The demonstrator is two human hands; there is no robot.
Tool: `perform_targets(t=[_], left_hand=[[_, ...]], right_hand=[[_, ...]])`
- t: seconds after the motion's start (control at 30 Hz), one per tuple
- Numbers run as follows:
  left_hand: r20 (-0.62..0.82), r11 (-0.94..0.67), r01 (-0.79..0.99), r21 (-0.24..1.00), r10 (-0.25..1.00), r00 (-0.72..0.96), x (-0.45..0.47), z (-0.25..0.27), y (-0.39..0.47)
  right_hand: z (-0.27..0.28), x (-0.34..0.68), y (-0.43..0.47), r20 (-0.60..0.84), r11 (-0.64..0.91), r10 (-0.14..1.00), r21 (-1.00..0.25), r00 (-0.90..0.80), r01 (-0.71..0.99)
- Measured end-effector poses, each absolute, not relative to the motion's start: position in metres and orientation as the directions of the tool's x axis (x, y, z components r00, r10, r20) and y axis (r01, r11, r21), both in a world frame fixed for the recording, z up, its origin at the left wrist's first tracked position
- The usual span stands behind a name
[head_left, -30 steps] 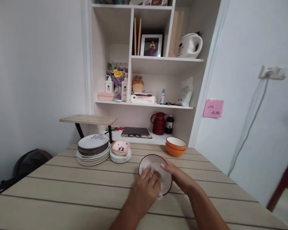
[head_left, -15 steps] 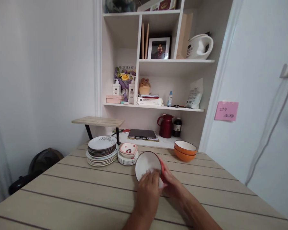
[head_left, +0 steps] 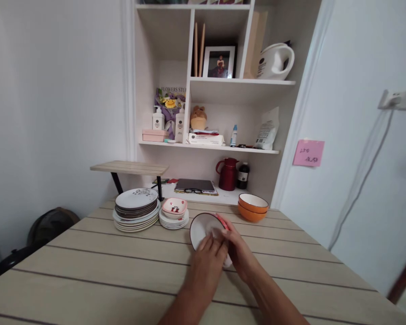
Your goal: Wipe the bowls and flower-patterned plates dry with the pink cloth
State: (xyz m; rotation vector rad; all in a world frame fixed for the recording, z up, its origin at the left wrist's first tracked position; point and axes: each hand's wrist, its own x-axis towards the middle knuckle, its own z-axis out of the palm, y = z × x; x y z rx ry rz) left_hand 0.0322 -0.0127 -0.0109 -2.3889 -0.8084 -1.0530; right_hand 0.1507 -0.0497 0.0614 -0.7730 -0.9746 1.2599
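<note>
A bowl [head_left: 199, 228] with a white inside, dark rim and red outside is tilted toward me over the table's middle. My right hand [head_left: 242, 255] grips it from the right side, fingers behind the wall and thumb near the rim. My left hand [head_left: 206, 264] reaches into the bowl, fingers bent and pressed together against the inner surface. A whitish, soft-looking cloth [head_left: 228, 261] shows at the edge of the left hand; most of it is hidden under the fingers.
Stacked plates [head_left: 135, 212] stand at the left, beside small plates [head_left: 173, 222] topped by pink-rimmed dishes [head_left: 174, 206]. Two orange bowls [head_left: 253, 208] are nested at the back right. Behind are a small raised stand [head_left: 130, 168], a laptop [head_left: 194, 185] and a red jug [head_left: 228, 174].
My left hand has shifted slightly within the bowl, and the right hand has adjusted its hold along the bowl's side. The camera view has turned a little to the right and down.
</note>
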Motion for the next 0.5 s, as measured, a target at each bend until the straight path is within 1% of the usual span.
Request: perform_targets(t=[0.13, 0.2, 0.27, 0.37, 0.4, 0.43, 0.5], left_hand=[[0.671, -0.810, 0.557, -0.183, 0.311, 0.673, 0.020, -0.003, -0.012], [0.656, -0.833, 0.518, -0.197, 0.280, 0.700, 0.015, 0.003, -0.015], [0.679, -0.837, 0.507, -0.206, 0.251, 0.690, 0.014, 0.008, -0.017], [0.724, -0.815, 0.528, -0.238, 0.213, 0.656, 0.016, 0.009, -0.019], [0.737, -0.804, 0.541, -0.247, 0.206, 0.644, 0.018, 0.008, -0.018], [0.748, -0.794, 0.553, -0.254, 0.201, 0.633, 0.019, 0.006, -0.018], [0.769, -0.778, 0.576, -0.251, 0.201, 0.607, 0.020, 0.002, -0.016]], right_hand=[[0.066, 0.161, -0.047, 0.236, 0.231, 0.971, -0.913, 0.027, -0.337], [0.069, 0.170, -0.047, 0.259, 0.249, 0.966, -0.916, 0.012, -0.315], [0.070, 0.180, -0.048, 0.189, 0.180, 0.982, -0.939, -0.003, -0.293], [0.070, 0.192, -0.048, -0.007, -0.009, 1.000, -0.968, -0.010, -0.251], [0.069, 0.194, -0.048, -0.044, -0.046, 0.999, -0.967, -0.015, -0.251], [0.069, 0.195, -0.048, -0.052, -0.057, 0.998, -0.962, -0.026, -0.266], [0.067, 0.195, -0.047, -0.015, -0.028, 0.999, -0.942, -0.043, -0.335]])
